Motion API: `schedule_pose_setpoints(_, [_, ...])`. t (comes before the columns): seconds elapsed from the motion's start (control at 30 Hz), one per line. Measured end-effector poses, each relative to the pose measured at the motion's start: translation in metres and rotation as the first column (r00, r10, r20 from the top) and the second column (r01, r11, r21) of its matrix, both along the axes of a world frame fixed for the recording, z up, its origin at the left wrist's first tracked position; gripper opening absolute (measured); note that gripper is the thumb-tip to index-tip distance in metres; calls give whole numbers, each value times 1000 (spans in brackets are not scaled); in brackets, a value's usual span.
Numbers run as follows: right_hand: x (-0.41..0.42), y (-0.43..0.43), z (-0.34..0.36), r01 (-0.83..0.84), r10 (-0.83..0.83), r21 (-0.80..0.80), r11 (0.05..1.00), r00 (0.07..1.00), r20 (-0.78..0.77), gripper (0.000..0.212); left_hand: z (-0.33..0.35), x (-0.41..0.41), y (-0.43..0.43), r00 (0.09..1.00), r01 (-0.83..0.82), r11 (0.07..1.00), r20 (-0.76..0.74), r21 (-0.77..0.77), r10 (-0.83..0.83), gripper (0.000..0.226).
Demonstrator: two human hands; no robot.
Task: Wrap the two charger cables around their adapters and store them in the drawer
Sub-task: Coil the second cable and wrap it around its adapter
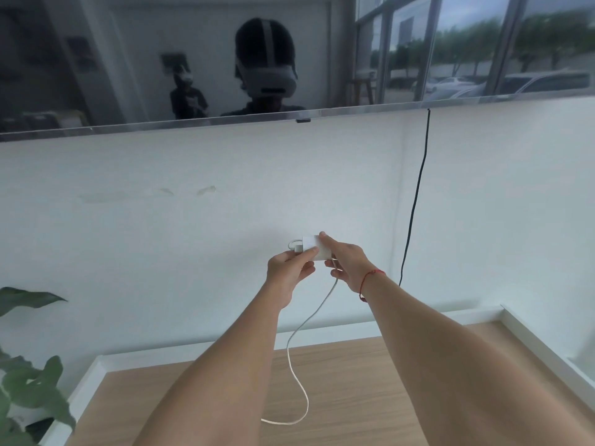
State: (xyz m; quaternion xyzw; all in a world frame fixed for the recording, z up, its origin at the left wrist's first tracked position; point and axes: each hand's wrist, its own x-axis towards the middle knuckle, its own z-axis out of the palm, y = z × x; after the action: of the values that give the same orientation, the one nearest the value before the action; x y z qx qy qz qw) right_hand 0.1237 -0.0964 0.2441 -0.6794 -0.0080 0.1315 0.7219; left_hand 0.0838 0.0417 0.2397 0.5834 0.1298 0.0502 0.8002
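Both my hands hold one white charger adapter (314, 247) up in front of the wall, above the wooden top. My left hand (289, 268) pinches its left end, where a short loop of white cable (294, 342) comes out. My right hand (346, 263) grips the adapter's right side, index finger on top. The cable hangs down between my forearms, curls onto the wood and passes under my left forearm. A second charger and the drawer are not visible.
A wooden cabinet top (354, 381) with a raised white rim (541, 339) lies below. A dark TV screen (193, 59) hangs on the white wall, with a black cord (415, 201) dropping from it on the right. Plant leaves (29, 381) stand at the left edge.
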Motion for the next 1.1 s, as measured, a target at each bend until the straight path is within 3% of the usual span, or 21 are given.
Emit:
schedule_pose_setpoints(0.07, [1, -2, 0, 32, -32, -26, 999, 999, 2, 36, 2, 0, -1, 999, -41, 999, -2, -7, 41, 50])
schedule_pose_setpoints(0.13, [2, -3, -2, 68, -68, -41, 997, 998, -6, 35, 5, -1, -5, 999, -24, 996, 25, 81, 22, 50])
schedule_pose_setpoints(0.3, [1, -2, -1, 146, -147, -52, 988, 989, -17, 35, 7, -2, -7, 987, 131, 955, 60, 265, -151, 10])
schedule_pose_setpoints(0.47, [-2, -1, -1, 136, -138, -44, 990, 989, -48, 40, 13, -5, -7, 972, 217, 942, 31, 256, -232, 32])
schedule_pose_setpoints(0.63, [-4, -1, 4, 109, -112, -60, 992, 993, -42, 43, 11, -8, 0, 967, 239, 934, 21, 265, -254, 24])
schedule_pose_setpoints(0.73, [-2, -2, 9, 92, -92, -8, 996, 990, -108, 50, 9, -6, 3, 975, 199, 960, 55, 195, -213, 22])
schedule_pose_setpoints(0.87, [-7, 2, 3, 16, -13, 14, 1000, 977, -213, 33, 11, 1, 5, 986, 121, 990, 104, 71, -128, 21])
schedule_pose_setpoints(1.0, [-14, 13, -8, -41, 30, -72, 997, 990, -136, 9, 6, 5, 5, 990, 103, 984, 84, 146, -116, 22])
schedule_pose_setpoints(1.1, [-17, 22, -14, 29, -31, -58, 998, 999, -37, 9, 3, 5, 5, 993, 77, 992, 85, 103, -86, 18])
